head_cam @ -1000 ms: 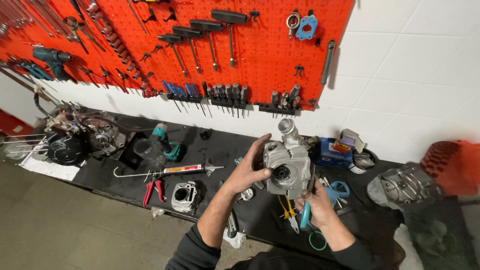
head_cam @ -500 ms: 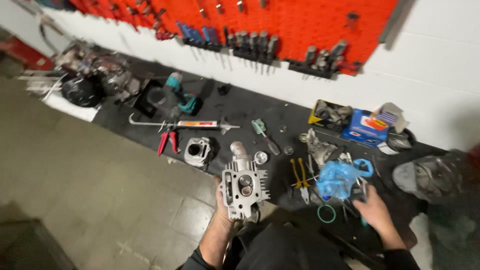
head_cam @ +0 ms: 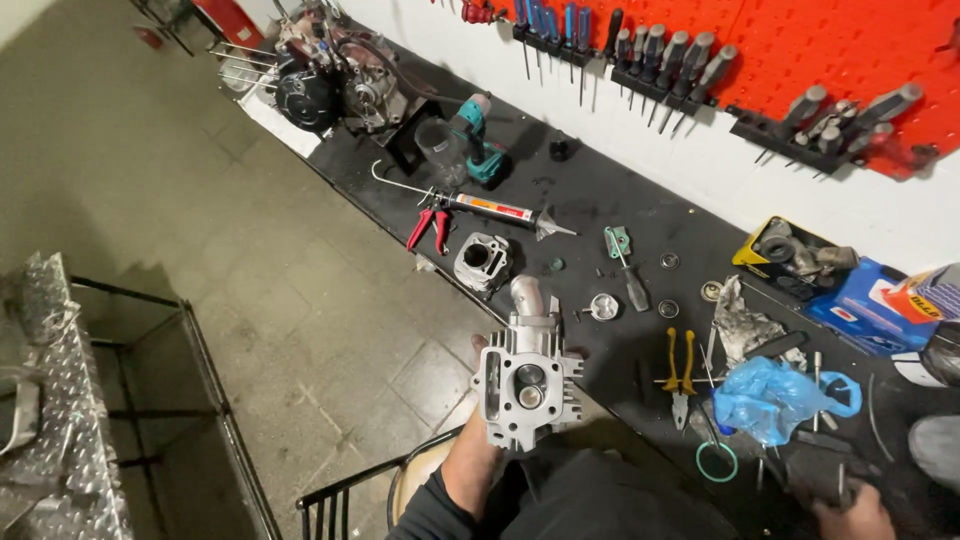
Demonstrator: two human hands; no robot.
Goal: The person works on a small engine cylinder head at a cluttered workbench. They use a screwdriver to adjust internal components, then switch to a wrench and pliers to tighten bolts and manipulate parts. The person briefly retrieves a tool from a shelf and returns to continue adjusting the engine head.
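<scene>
Gripped from behind and below, a silver finned engine cylinder head (head_cam: pixel 527 385) sits in the left hand (head_cam: pixel 478 440), fingertips just showing past its edges. It is held upright over the near edge of a black workbench (head_cam: pixel 590 200), its ports facing the camera. At the lower right corner, the right hand (head_cam: pixel 850 518) rests by a dark object; whether it grasps anything cannot be told. Just beside it lie a blue plastic bag (head_cam: pixel 770 395), yellow-handled pliers (head_cam: pixel 680 370) and a green ring (head_cam: pixel 717 462). Farther back sit a cylinder barrel (head_cam: pixel 482 262) and red-handled pliers (head_cam: pixel 428 225).
</scene>
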